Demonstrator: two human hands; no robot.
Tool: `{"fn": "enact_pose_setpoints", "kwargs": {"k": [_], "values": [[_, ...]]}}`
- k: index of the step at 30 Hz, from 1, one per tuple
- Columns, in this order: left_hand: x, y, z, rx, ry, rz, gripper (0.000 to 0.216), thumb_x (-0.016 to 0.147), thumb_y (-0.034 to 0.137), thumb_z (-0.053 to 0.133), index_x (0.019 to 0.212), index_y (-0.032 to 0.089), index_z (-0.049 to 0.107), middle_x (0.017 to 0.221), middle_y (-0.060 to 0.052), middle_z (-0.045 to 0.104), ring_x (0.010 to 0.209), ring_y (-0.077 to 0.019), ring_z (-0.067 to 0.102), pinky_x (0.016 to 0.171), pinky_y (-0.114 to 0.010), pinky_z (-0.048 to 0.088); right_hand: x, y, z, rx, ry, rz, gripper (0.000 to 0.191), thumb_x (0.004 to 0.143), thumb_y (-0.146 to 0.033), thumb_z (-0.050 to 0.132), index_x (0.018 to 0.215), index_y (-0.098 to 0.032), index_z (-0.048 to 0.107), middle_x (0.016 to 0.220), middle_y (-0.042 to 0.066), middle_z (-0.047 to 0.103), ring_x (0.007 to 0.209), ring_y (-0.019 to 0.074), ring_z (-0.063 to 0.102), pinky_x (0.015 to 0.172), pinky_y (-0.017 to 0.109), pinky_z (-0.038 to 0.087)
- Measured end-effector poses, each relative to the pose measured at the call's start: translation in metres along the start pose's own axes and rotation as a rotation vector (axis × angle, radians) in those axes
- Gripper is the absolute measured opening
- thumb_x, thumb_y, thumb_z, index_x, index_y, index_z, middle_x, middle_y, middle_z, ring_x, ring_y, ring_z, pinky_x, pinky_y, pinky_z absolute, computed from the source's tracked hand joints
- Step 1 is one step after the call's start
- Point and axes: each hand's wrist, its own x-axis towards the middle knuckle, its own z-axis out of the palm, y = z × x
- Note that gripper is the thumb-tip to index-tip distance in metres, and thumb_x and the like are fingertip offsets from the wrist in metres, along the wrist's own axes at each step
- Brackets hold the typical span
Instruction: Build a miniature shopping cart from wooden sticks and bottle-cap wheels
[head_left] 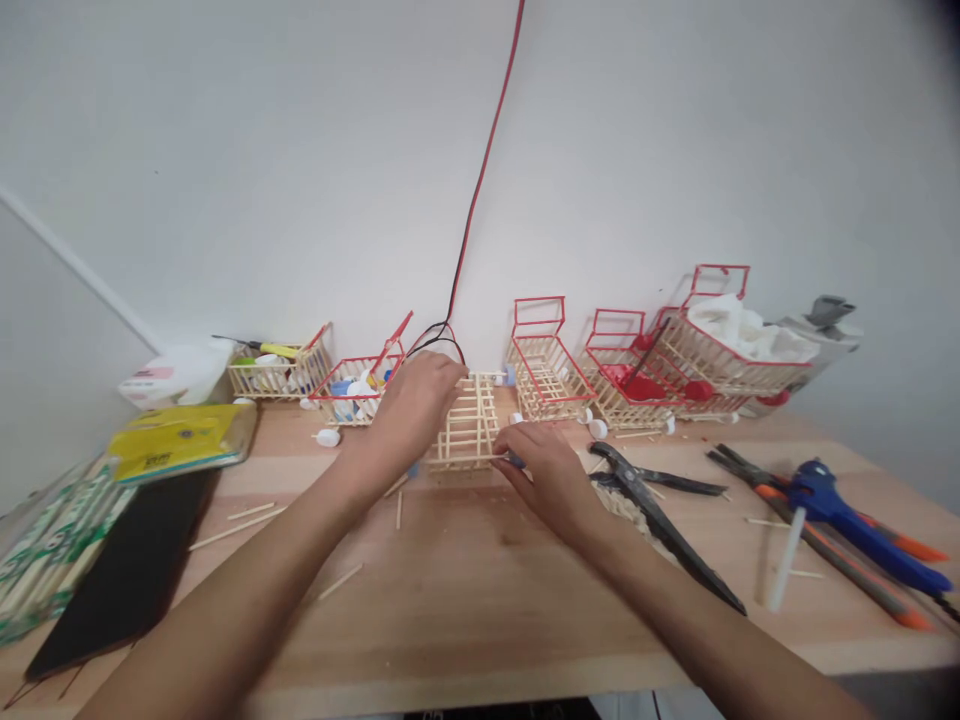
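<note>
A small cart frame of bare wooden sticks (471, 425) stands on the wooden table (465, 600) near the wall. My left hand (412, 400) is curled over its left side and grips it. My right hand (544, 470) lies at the frame's lower right corner, fingers pinched against the bottom sticks, with something small and bluish at the fingertips that I cannot make out.
Several finished stick carts with red trim (544, 365) line the wall. Black pliers (660, 505), a blue glue gun (855, 520) and orange-handled cutters (825, 550) lie right. A yellow box (176, 440), a black slab (127, 570) and loose sticks (240, 525) lie left.
</note>
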Motion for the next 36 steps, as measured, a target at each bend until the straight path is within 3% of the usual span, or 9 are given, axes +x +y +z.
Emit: {"fn": "enact_pose_setpoints", "kwargs": {"k": [7, 16, 27, 36], "values": [[0.027, -0.014, 0.02, 0.16, -0.137, -0.096, 0.021, 0.086, 0.013, 0.051, 0.073, 0.014, 0.067, 0.076, -0.011, 0.067, 0.077, -0.024, 0.059, 0.069, -0.033, 0.04, 0.0, 0.0, -0.003, -0.068, -0.043, -0.038, 0.007, 0.09, -0.02, 0.058, 0.083, -0.019, 0.058, 0.088, 0.004, 0.067, 0.087, 0.0215, 0.056, 0.076, 0.033, 0.035], [0.024, -0.019, 0.03, 0.299, -0.107, -0.104, 0.025, 0.088, 0.018, 0.049, 0.071, 0.016, 0.067, 0.076, -0.011, 0.066, 0.079, -0.0245, 0.057, 0.067, -0.034, 0.037, 0.001, -0.001, -0.004, -0.061, -0.094, -0.032, 0.009, 0.091, -0.017, 0.056, 0.081, -0.018, 0.058, 0.087, 0.005, 0.067, 0.086, 0.0204, 0.057, 0.077, 0.032, 0.036], [0.034, -0.012, 0.021, 0.321, -0.207, -0.185, 0.029, 0.09, 0.02, 0.044, 0.078, 0.015, 0.07, 0.082, -0.012, 0.067, 0.083, -0.0252, 0.06, 0.067, -0.032, 0.038, 0.011, -0.002, -0.018, -0.186, -0.237, -0.026, 0.014, 0.093, -0.02, 0.053, 0.082, -0.016, 0.061, 0.086, 0.006, 0.068, 0.084, 0.0202, 0.057, 0.076, 0.031, 0.034], [0.034, -0.016, 0.028, 0.294, -0.125, -0.063, 0.023, 0.088, 0.016, 0.05, 0.077, 0.014, 0.07, 0.08, -0.012, 0.068, 0.081, -0.0252, 0.059, 0.07, -0.035, 0.041, 0.007, 0.004, -0.018, -0.154, -0.19, -0.06, 0.013, 0.092, -0.019, 0.055, 0.079, -0.016, 0.06, 0.083, 0.005, 0.067, 0.081, 0.0194, 0.057, 0.074, 0.03, 0.034]]}}
